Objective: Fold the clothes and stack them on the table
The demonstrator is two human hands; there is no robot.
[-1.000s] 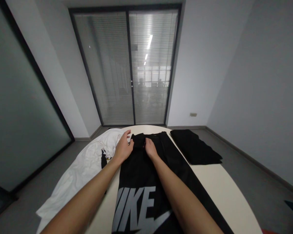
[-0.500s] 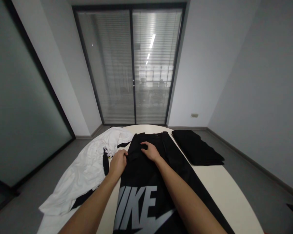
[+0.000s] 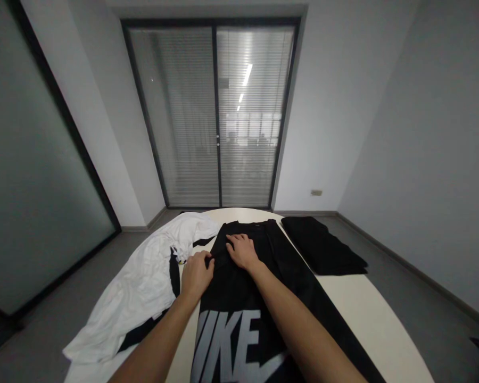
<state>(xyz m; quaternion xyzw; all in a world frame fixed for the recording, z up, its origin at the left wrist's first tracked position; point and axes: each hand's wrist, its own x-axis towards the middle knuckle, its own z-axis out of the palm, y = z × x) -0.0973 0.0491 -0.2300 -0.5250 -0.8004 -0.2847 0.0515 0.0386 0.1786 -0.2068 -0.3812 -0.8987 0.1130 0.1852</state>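
Note:
A black garment with large grey lettering (image 3: 239, 298) lies spread along the white oval table (image 3: 367, 314) in front of me. My left hand (image 3: 197, 274) is closed in a pinch on the garment's left edge. Just to its right, my right hand (image 3: 242, 250) lies flat on the cloth near the far end, fingers stretched out and pressing down. Both forearms reach forward over the lettering.
A crumpled white garment (image 3: 143, 282) hangs over the table's left side, with a black piece showing beneath it. A folded black garment (image 3: 323, 246) lies at the far right of the table. Glass doors with blinds (image 3: 215, 117) stand behind.
The folded-up left part of the black garment has been laid out flat. My left hand came back toward me and closed on the left edge. My right hand flattened on the cloth.

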